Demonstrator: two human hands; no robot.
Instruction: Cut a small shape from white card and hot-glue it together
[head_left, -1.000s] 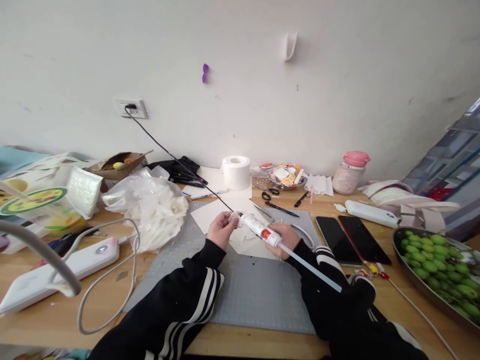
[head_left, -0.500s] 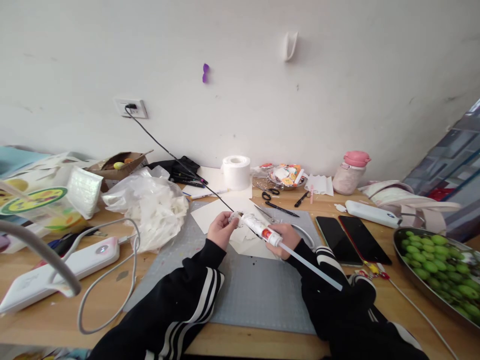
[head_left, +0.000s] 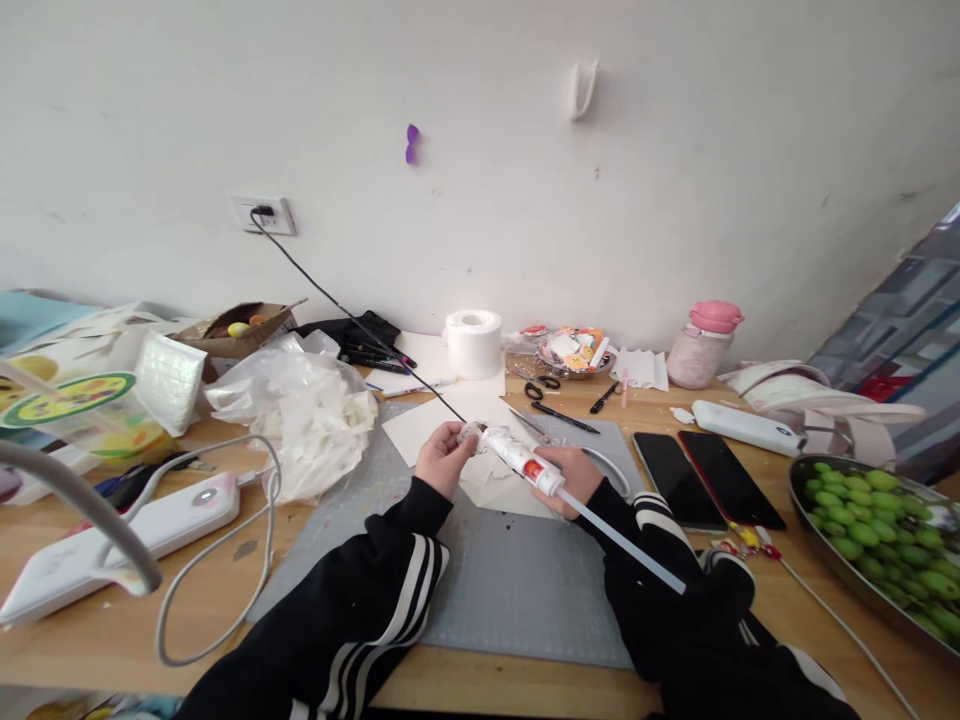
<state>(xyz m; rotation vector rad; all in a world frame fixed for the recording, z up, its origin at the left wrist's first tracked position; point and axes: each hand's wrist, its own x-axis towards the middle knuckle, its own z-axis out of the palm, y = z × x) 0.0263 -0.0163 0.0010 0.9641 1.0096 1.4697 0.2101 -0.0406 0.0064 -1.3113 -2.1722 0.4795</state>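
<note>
"White plastic, that hot glue gun (head_left: 510, 453). Where is it?"

"Above the middle of the grey cutting mat (head_left: 525, 600), its front end aimed at ten o'clock. A translucent glue stick (head_left: 622, 540) juts from its rear toward four."

"Who has it?"

"The right hand (head_left: 576, 475), wrapped around the body."

"And the left hand (head_left: 442, 462)?"

"Pinching a small pale piece (head_left: 469, 438) between thumb and fingers, right by the gun's front end. Whether the two touch, I can't say; it's too small from here."

"What's around them?"

"From the hands, a toilet roll (head_left: 474, 350) stands upright at twelve, on white paper. Black-handled scissors (head_left: 541, 387) lie at one, a black pen (head_left: 566, 417) at two. Two phones, one black (head_left: 679, 480) and one red-edged (head_left: 729, 478), sit side by side at three, with a bowl (head_left: 814, 537) of green fruit (head_left: 862, 500) beyond."

"Other side?"

"A crumpled plastic bag (head_left: 300, 420) at nine, and a white power bank (head_left: 127, 550) between eight and nine. A black cord (head_left: 330, 298) slants down from the wall socket (head_left: 262, 215), between ten and eleven, toward the left hand."
</note>
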